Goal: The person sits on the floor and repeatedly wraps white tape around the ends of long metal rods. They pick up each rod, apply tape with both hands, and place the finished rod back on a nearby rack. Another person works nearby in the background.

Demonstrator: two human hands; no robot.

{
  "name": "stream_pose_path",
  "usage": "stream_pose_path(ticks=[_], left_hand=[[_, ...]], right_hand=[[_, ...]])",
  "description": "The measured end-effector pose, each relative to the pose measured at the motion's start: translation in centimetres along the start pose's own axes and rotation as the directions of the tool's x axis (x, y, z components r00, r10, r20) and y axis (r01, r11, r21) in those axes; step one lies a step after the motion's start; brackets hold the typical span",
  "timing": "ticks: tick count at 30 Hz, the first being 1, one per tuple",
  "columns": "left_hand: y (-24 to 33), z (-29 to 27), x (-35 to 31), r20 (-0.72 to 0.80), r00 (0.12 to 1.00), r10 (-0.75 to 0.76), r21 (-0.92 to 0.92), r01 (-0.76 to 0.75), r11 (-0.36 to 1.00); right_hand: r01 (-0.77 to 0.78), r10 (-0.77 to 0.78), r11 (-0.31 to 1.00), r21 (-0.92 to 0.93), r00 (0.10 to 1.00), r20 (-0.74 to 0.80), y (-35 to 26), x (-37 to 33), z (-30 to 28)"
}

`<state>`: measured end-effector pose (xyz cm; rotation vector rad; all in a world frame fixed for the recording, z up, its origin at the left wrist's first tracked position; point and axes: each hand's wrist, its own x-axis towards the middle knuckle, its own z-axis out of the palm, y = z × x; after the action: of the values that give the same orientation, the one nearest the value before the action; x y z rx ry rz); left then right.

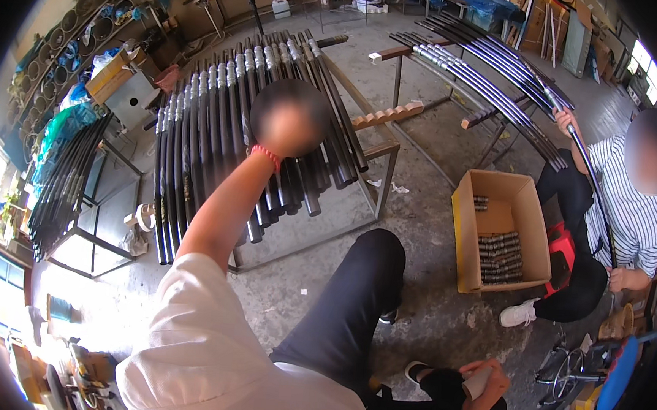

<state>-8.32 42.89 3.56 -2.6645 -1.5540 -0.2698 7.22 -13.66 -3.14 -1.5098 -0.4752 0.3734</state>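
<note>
Pipes (196,146) lie side by side across a metal rack (386,181), ahead, their long axes running forward. The left hand (291,124), the nearer one, is over them but blurred, so whether it grips one cannot be told; the right hand (494,383), well apart, closes around a pale object (476,384).

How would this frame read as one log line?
Left hand: over rods, blurred, grip unclear | Right hand: holding pale item | Co-worker: holding a rod | Box: open, fittings inside
</note>
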Motion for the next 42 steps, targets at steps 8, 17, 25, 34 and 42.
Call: stream_pose_path(ticks=[8, 17, 25, 34, 42], left_hand=[[1.0, -0.1, -1.2, 0.035, 0.996, -0.086, -0.044, 0.088, 0.995], [-2.7, 4.4, 4.6, -0.071, 0.901, -0.428, -0.356, 0.378, 0.855], [-2.6, 3.8, 5.4, -0.050, 0.874, -0.484, -0.267, 0.456, 0.849], [0.5, 1.5, 3.7, -0.339, 0.940, -0.042, 0.257, 0.136, 0.957], [12.7, -9.0, -11.6, -0.309, 0.840, 0.445, -0.705, -0.516, 0.486]], right_hand=[[-0.036, 0.037, 0.998, 0.044, 0.999, -0.021, 0.9, -0.6, 0.1], [-0.060, 0.059, 0.998, -0.023, 0.996, -0.063, 0.5, -1.7, -1.1], [-0.039, 0.035, 0.995, -0.090, 0.999, -0.041, 0.0, -1.4, -0.2], [-0.087, 0.083, 0.996, -0.022, 0.986, -0.143, -1.2, -0.8, 0.0], [0.342, -0.340, 0.939, 0.033, 0.939, -0.045, -4.5, 2.5, -0.7]])
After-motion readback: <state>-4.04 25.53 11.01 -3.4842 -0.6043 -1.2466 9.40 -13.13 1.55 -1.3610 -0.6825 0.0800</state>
